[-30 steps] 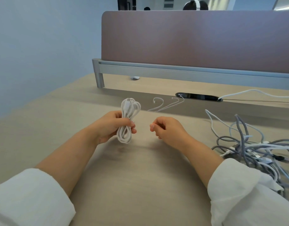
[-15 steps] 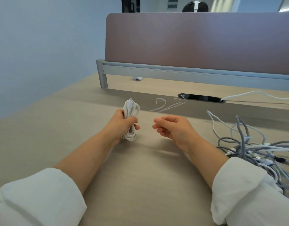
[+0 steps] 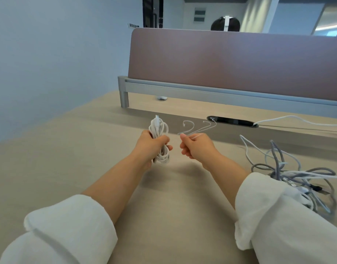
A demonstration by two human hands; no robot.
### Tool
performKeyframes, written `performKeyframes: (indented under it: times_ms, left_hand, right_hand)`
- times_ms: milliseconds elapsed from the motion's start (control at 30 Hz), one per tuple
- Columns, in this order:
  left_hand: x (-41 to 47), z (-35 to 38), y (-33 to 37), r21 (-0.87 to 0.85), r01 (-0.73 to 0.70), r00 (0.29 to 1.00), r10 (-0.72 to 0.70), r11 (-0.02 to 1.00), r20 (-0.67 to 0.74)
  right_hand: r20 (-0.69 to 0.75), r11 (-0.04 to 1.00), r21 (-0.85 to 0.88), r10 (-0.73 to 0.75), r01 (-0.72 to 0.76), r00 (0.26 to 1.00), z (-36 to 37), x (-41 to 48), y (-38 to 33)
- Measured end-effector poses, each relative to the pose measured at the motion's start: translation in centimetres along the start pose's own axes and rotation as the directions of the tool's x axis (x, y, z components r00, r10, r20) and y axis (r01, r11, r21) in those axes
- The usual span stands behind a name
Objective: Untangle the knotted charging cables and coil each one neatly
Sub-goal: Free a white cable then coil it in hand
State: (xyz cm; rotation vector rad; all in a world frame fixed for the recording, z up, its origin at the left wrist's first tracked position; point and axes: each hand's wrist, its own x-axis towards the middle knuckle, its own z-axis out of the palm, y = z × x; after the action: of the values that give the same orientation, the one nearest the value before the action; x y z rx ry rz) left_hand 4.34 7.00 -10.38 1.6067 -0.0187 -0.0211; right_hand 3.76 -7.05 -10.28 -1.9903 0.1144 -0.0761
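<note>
My left hand (image 3: pixel 151 147) grips a coiled white charging cable (image 3: pixel 159 128) around its middle and holds it upright above the desk, its plug sticking out at the top. Just to its right, my right hand (image 3: pixel 197 147) has its fingers curled and pinches the near ends of thin clear hooked ties (image 3: pixel 199 128) that lie on the desk. A tangle of grey braided and white cables (image 3: pixel 297 174) lies at the right, partly hidden behind my right sleeve.
A brown partition (image 3: pixel 230 60) on a grey rail closes off the desk's far side. A black cable slot (image 3: pixel 232 121) sits in the beige desk (image 3: pixel 78 149), with a white cable (image 3: pixel 289 119) running out of it to the right. A person's head shows behind the partition.
My right hand has moved forward and taken hold of the thin ties. My left hand has shifted slightly forward with the coil. The camera has tilted up.
</note>
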Motion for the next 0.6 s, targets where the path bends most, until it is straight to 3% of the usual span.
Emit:
performKeyframes:
  times_ms: [100,233,500,600]
  left_hand:
    - [0.3,-1.2,0.0,0.011,0.054,0.998,-0.054,0.998,-0.026]
    - [1.6,-3.5,0.0,0.13,0.106,0.994,-0.103,0.986,-0.031]
    - [7.0,-8.4,-0.1,0.361,0.108,0.989,-0.065,0.926,-0.13]
    - [9.8,-9.4,-0.6,0.474,0.113,0.977,-0.012,0.873,-0.211]
  right_hand:
    - [-0.102,0.987,-0.148,-0.08,0.065,0.992,1.3,0.6,0.1]
    - [-0.187,0.99,-0.134,-0.078,0.053,0.979,3.5,1.7,0.4]
    - [-0.121,0.997,-0.071,0.024,-0.032,0.992,8.1,5.8,-1.5]
    - [-0.031,0.993,0.066,0.097,-0.095,0.995,9.5,7.8,-2.0]
